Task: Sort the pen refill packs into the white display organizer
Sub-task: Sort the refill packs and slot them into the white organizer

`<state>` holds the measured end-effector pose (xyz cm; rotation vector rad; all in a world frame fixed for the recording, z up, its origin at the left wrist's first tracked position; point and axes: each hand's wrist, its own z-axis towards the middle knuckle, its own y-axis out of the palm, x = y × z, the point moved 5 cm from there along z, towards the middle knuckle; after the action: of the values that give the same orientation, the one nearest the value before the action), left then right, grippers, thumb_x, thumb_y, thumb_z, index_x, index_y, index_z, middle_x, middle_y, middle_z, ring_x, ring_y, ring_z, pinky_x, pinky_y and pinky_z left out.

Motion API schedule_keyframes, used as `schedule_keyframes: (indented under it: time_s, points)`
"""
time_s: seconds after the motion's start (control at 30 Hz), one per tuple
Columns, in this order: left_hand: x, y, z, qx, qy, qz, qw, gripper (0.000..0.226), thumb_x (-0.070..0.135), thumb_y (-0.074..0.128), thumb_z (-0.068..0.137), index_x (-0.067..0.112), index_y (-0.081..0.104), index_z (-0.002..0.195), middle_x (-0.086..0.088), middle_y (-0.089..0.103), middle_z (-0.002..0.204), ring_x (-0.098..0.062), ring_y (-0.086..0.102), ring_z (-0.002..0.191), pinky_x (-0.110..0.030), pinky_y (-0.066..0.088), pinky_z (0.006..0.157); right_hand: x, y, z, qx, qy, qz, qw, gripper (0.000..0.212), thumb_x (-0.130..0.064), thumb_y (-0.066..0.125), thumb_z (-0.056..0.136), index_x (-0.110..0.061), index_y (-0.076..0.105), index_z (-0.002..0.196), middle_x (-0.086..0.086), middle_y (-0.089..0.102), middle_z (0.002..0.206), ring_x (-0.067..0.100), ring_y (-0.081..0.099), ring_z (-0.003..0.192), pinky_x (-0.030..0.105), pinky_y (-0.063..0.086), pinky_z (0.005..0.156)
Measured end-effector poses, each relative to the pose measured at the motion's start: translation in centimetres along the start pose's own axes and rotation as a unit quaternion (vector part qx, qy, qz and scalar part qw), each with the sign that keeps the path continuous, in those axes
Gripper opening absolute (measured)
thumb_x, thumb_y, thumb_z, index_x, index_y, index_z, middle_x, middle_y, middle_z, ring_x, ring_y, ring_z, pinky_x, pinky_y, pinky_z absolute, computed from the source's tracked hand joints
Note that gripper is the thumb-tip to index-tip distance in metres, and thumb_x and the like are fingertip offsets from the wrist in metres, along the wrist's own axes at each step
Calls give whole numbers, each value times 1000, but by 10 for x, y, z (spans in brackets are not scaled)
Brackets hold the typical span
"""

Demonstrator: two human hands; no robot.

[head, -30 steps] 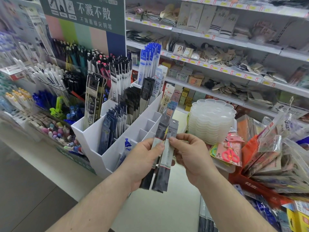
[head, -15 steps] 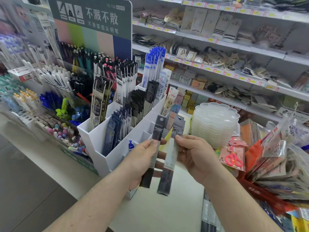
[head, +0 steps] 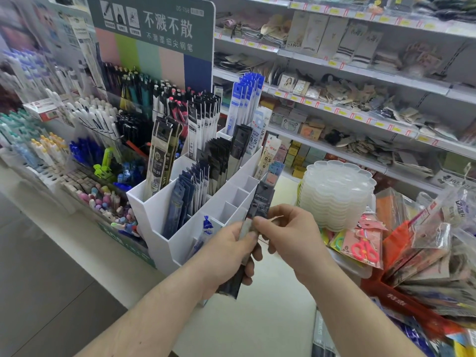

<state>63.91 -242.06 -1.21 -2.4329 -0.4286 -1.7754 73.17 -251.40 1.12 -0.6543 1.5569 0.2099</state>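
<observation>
A white display organizer (head: pixel 164 235) with stepped compartments stands at centre left, most slots filled with upright refill packs (head: pixel 206 124). In front of its right side I hold dark pen refill packs (head: pixel 261 199) upright. My left hand (head: pixel 226 256) grips their lower part, the bottom ends sticking out below the palm. My right hand (head: pixel 288 228) pinches the packs near the middle with thumb and forefinger. The two hands touch around the packs. How many packs are in the bunch is unclear.
A pen display rack (head: pixel 77 130) with a green sign stands left and behind. A stack of clear plastic trays (head: pixel 337 194) sits to the right, with a red bin of packaged goods (head: pixel 422 266) beyond. Store shelves (head: pixel 360 73) run along the back.
The two packs, held apart one in each hand, have been brought together into one bunch. My right hand moved left to meet my left hand.
</observation>
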Motion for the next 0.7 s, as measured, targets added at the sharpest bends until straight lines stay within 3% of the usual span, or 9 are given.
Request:
schedule_keyframes:
  time_s: [0.07, 0.13, 0.27, 0.4, 0.57, 0.7]
  points:
    - [2, -2, -1, -5, 1, -6, 1000, 19, 18, 41, 107, 16, 58, 98, 1, 61, 71, -13, 50, 50, -29, 47, 50, 2, -2, 2, -18, 39, 5, 999, 22, -33, 78, 84, -18, 66, 95, -1, 58, 66, 11, 49, 54, 29, 40, 57]
    - [4, -2, -2, -22, 9, 11, 1000, 16, 17, 42, 107, 16, 57, 102, 1, 65, 75, -14, 52, 53, -29, 46, 51, 0, 1, 1, -63, 51, 0, 997, 17, -35, 74, 88, -19, 68, 87, -12, 53, 57, 4, 42, 50, 24, 34, 55]
    - [8, 1, -4, -63, 18, 38, 997, 18, 9, 39, 106, 18, 52, 115, -4, 67, 85, -18, 56, 58, -31, 50, 55, -5, 5, 0, -80, 20, 37, 996, 15, -17, 69, 93, -4, 70, 87, 1, 61, 63, 4, 40, 41, 18, 32, 46]
    - [11, -4, -4, -56, 3, 11, 998, 18, 20, 41, 107, 10, 51, 118, -5, 60, 76, -25, 61, 63, -34, 53, 59, -11, 8, 2, -91, 9, 102, 991, 14, -8, 63, 95, -5, 67, 82, 1, 57, 57, 9, 39, 42, 19, 32, 46]
    - [12, -13, -2, -51, 5, 33, 998, 26, 20, 37, 108, 9, 58, 99, 3, 55, 61, -17, 64, 62, -34, 53, 70, -7, 10, 9, -133, 20, 130, 982, 18, -15, 62, 96, -6, 63, 80, 7, 49, 57, 25, 36, 61, 28, 26, 54]
    - [11, -19, 2, -54, 9, 50, 997, 28, 26, 42, 107, 6, 60, 99, 1, 62, 65, -18, 65, 68, -36, 51, 74, -7, 18, 7, -184, 25, 87, 979, 24, -16, 61, 97, -1, 64, 79, 9, 50, 58, 16, 35, 51, 24, 26, 51]
